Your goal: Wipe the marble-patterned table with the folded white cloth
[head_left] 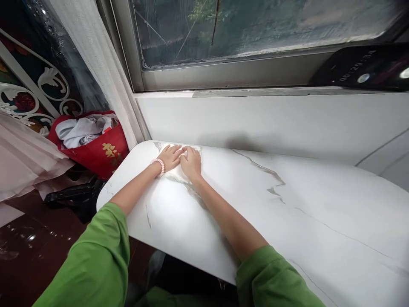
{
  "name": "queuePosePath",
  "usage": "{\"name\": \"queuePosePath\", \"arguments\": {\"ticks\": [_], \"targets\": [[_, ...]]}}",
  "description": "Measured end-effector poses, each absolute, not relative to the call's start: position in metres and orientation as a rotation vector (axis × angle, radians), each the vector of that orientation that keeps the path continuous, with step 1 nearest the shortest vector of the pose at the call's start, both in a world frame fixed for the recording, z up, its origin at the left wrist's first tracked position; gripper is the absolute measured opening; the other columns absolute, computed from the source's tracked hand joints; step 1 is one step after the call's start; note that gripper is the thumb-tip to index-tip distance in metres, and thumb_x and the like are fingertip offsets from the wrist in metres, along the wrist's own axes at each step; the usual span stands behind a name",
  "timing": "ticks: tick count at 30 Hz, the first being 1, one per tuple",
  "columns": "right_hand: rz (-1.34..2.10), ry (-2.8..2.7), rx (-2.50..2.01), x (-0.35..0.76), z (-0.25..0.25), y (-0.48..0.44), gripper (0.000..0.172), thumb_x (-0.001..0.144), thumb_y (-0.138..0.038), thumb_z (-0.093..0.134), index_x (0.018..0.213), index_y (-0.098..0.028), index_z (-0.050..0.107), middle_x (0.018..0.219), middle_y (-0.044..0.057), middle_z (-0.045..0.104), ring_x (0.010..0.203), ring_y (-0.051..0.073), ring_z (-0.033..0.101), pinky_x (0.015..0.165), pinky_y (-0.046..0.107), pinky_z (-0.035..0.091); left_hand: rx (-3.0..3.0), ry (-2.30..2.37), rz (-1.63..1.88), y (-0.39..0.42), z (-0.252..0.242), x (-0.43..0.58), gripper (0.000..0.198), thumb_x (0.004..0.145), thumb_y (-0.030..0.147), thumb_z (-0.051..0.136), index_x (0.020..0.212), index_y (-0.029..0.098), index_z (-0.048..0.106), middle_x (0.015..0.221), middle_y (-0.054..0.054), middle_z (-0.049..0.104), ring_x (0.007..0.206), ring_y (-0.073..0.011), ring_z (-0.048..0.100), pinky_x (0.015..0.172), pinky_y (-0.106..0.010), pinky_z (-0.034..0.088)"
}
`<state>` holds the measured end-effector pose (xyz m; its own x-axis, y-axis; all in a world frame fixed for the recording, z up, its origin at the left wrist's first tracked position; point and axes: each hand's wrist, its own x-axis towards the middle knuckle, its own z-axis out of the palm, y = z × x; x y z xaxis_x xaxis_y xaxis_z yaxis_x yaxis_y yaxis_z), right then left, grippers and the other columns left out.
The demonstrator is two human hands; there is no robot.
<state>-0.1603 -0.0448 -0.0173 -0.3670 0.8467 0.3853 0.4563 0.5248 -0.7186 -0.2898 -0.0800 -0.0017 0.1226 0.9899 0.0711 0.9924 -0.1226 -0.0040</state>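
Observation:
Near the far left end of a white marble-patterned table (319,187), my two hands are side by side and touching or nearly so. My left hand (171,157), with a pink beaded bracelet (159,166) at the wrist, lies flat with its fingers stretched out. Beside it, my right hand (191,164) has its fingers curled down and the thumb drawn in. A thin white patch (175,172), perhaps paper or cloth, shows under and between the hands. Its outline blends into the tabletop, and whatever the right fingers grip is hidden.
A white wall (255,119) and a metal-framed window (223,76) border the table's far side. A phone (361,70) with a running timer stands at the upper right. On the left are a curtain (102,76), a red bag (96,153) of clothes and a black plastic bag (75,198).

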Motion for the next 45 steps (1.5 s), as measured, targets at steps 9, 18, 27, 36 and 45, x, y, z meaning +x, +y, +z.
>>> {"name": "queuePosePath", "arguments": {"ticks": [9,18,27,36,45], "targets": [[0.837,-2.105,-0.879,-0.143,-0.012,-0.166,0.036,0.079,-0.014,0.041,0.110,-0.019,0.060,0.124,0.011,0.063,0.125,0.027,0.049,0.115,0.049,0.028,-2.355,-1.987,-0.115,-0.224,0.004,-0.285,0.049,0.098,0.024,0.033,0.146,0.014,0.040,0.156,-0.015,0.036,0.147,-0.0242,0.026,0.121,-0.050,0.016],[0.684,-2.582,-0.656,-0.137,0.003,-0.225,0.058,0.093,-0.024,0.038,0.149,-0.007,0.037,0.154,0.023,0.036,0.146,0.041,0.023,0.117,0.061,0.015,-2.238,-2.124,-0.198,-0.295,0.007,-0.293,0.054,0.094,0.026,0.036,0.146,0.016,0.043,0.152,-0.014,0.042,0.145,-0.0246,0.032,0.121,-0.050,0.018],[0.523,-2.546,-0.698,-0.173,-0.007,-0.182,0.057,0.094,-0.025,0.039,0.148,-0.007,0.038,0.152,0.023,0.038,0.144,0.040,0.028,0.117,0.060,0.015,-2.198,-2.212,-0.270,-0.241,0.013,-0.318,0.050,0.094,0.023,0.032,0.141,0.021,0.050,0.150,-0.008,0.046,0.142,-0.0206,0.037,0.121,-0.047,0.019],[0.450,-2.503,-0.772,-0.238,-0.009,-0.100,0.055,0.095,-0.021,0.037,0.149,-0.010,0.037,0.150,0.016,0.043,0.141,0.033,0.032,0.119,0.054,0.016,-2.158,-2.138,-0.431,-0.148,0.005,-0.385,0.041,0.093,0.024,0.038,0.125,0.021,0.062,0.136,-0.008,0.059,0.129,-0.0234,0.051,0.115,-0.044,0.032],[0.412,-2.425,-0.870,-0.281,-0.014,-0.047,0.054,0.093,-0.021,0.037,0.146,-0.010,0.041,0.148,0.016,0.046,0.139,0.034,0.034,0.117,0.052,0.017,-2.228,-2.051,-0.471,-0.081,0.001,-0.430,0.040,0.092,0.022,0.040,0.122,0.020,0.066,0.134,-0.009,0.060,0.124,-0.0259,0.053,0.111,-0.044,0.036]]}}
